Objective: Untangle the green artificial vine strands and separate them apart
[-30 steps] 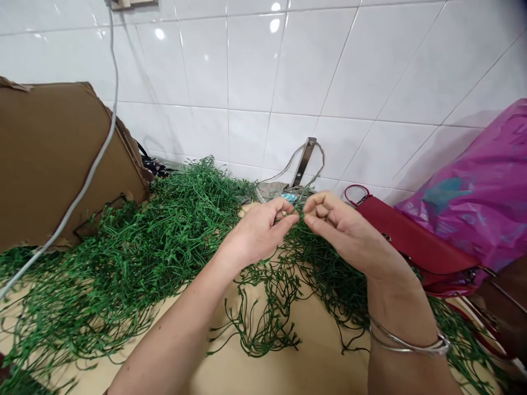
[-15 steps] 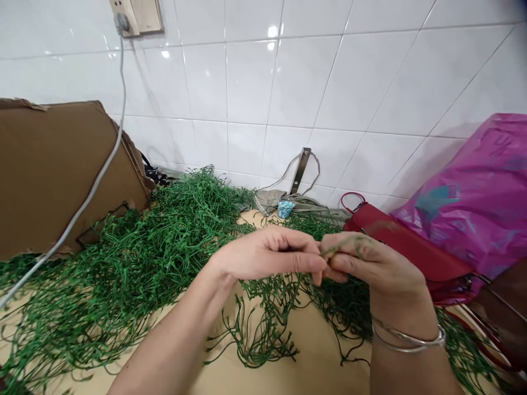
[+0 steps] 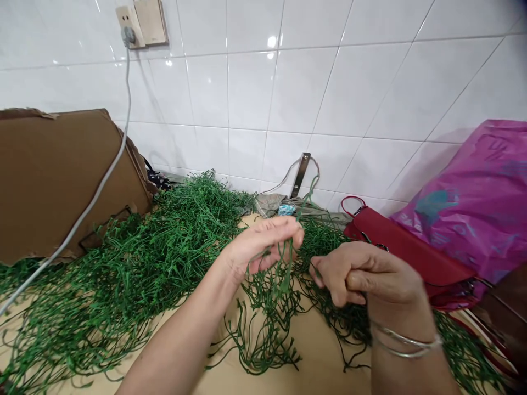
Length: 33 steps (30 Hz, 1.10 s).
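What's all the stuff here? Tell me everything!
Tiled wall: 1, white, back
Wall plates: 2, cream, upper left
Cable: 1, grey, left
Cardboard box: 1, brown, left
Metal strip: 1, silvery, by wall
Crumpled material: count unclear, grey, wall's foot
Small item: 1, blue/white, below strip
Handbag: 1, red, right
Plastic bag: 1, pink, far right
Tabletop: 1, tan, below
Stems: countless, green, across tabletop
Sprig: at least 1, green, centre
Bangle: count unclear, silver, right wrist
Left hand: 1, bare, centre, fingers pinching sprig
Right hand: 1, bare, curled, right of centre
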{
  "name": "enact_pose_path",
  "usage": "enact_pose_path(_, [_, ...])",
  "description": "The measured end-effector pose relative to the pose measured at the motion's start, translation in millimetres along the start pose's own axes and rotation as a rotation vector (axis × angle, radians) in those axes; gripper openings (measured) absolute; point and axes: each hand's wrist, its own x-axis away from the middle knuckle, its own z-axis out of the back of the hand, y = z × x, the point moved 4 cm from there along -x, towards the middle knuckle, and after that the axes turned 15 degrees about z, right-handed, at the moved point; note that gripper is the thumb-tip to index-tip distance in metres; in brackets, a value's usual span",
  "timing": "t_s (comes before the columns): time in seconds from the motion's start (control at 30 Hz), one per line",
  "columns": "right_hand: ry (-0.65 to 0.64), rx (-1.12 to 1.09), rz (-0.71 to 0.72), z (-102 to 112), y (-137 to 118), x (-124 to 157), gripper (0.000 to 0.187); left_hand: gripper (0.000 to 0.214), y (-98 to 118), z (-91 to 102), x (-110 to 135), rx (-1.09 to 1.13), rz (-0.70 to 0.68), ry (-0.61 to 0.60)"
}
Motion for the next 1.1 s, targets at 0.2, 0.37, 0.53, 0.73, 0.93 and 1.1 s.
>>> enact_pose_path(0.2, [0.301,0.906,-0.504,55.4,-23.2,55.2,0.038,0.031,14.4,22.2,-5.9,-0.070,-0.171,0.395])
enact_pose_path(0.37, [0.503,1.089,-0.456,40.3,-37.2,32.2,0.034,0.019,18.2,11.6,-0.4,-0.225,-0.205,0.374])
enact_pose_path(0.53, [0.600,0.908,-0.244,13.0,-30.9,-19.2,0.033,0.019,20.5,2.0,4.2,-0.286,-0.238,0.370])
enact_pose_path(0.73, [0.532,0.633,-0.178,12.1,-11.8,-25.4,0.026,0.017,22.1,2.4,5.6,-0.320,-0.240,0.402])
enact_pose_path(0.93, [0.587,0.616,-0.185,13.5,-19.0,-22.6,0.022,0.016,22.7,2.8,7.0,-0.357,-0.238,0.413])
enact_pose_path(1.1, [0.528,0.664,-0.136,11.2,-16.7,-24.8,0.019,0.016,23.7,2.5,9.7,-0.410,-0.262,0.447])
